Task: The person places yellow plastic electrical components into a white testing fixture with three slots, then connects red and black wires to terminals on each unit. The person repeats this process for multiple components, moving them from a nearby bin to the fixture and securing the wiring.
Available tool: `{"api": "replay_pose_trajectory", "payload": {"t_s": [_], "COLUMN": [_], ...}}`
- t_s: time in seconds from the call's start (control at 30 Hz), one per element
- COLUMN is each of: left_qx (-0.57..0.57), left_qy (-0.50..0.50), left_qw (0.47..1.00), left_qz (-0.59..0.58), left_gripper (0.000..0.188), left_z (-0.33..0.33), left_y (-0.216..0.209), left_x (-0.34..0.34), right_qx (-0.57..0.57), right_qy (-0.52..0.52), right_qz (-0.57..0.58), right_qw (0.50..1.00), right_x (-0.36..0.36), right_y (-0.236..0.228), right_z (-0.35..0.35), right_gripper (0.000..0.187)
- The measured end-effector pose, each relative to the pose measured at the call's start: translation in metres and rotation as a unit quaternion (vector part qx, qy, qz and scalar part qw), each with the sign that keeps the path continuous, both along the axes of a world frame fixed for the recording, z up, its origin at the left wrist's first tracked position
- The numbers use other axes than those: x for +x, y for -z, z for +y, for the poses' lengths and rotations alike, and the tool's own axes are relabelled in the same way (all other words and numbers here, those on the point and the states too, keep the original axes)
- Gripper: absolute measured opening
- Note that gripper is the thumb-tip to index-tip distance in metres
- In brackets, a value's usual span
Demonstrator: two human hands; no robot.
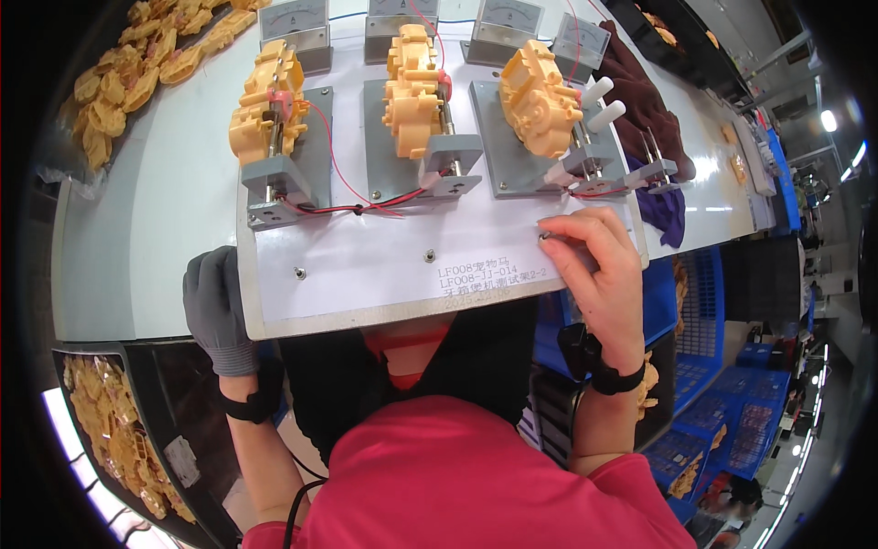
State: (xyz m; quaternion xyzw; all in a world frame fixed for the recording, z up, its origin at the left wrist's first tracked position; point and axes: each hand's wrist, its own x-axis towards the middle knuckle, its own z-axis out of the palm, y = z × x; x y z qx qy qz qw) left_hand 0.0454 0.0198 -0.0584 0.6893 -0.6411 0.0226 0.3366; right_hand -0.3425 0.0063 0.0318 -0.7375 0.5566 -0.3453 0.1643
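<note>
My right hand (599,274), bare, pinches the small metal toggle switch (543,237) at the right of the white test board (366,306) between thumb and forefinger. In a grey glove, my left hand (218,306) rests at the board's left edge with its fingers curled; whatever is inside them is hidden. Two more toggle switches, the left one (299,274) and the middle one (429,256), stand on the board. Three yellow plastic gearbox housings, left (272,101), middle (412,96) and right (541,102), sit on grey fixtures with red and black wires.
Dial meters (297,32) line the board's far side. Yellow parts (128,78) are heaped at the far left, with more in a bin (119,430) below. A brown cloth (640,96) and a purple cloth (660,215) lie at right. Blue crates (732,403) stand lower right.
</note>
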Motion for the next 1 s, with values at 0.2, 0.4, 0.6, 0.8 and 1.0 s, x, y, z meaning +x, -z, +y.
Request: {"api": "replay_pose_trajectory", "payload": {"t_s": [0.2, 0.4, 0.6, 0.8, 1.0], "left_qx": [-0.006, -0.032, -0.050, -0.057, -0.062], "left_qy": [0.008, -0.001, -0.013, -0.025, -0.035], "left_qw": [1.000, 0.999, 0.998, 0.998, 0.997], "left_qz": [0.013, 0.033, 0.028, 0.011, 0.003], "left_gripper": [0.019, 0.013, 0.010, 0.009, 0.009], "left_z": [0.000, -0.002, -0.001, -0.001, 0.000], "left_y": [-0.003, -0.006, -0.008, -0.011, -0.011], "left_x": [0.000, -0.005, -0.007, -0.010, -0.009], "right_qx": [-0.022, -0.033, -0.034, -0.089, -0.054], "right_qy": [-0.005, 0.004, 0.007, 0.010, -0.062], "right_qz": [0.020, 0.034, 0.042, 0.040, 0.052], "right_qw": [1.000, 0.999, 0.998, 0.995, 0.995], "right_x": [0.001, 0.003, 0.004, 0.023, 0.080], "right_y": [0.001, 0.002, 0.003, -0.007, -0.003], "right_z": [-0.001, 0.001, 0.003, 0.015, 0.012], "right_gripper": [0.013, 0.010, 0.015, 0.022, 0.026]}}
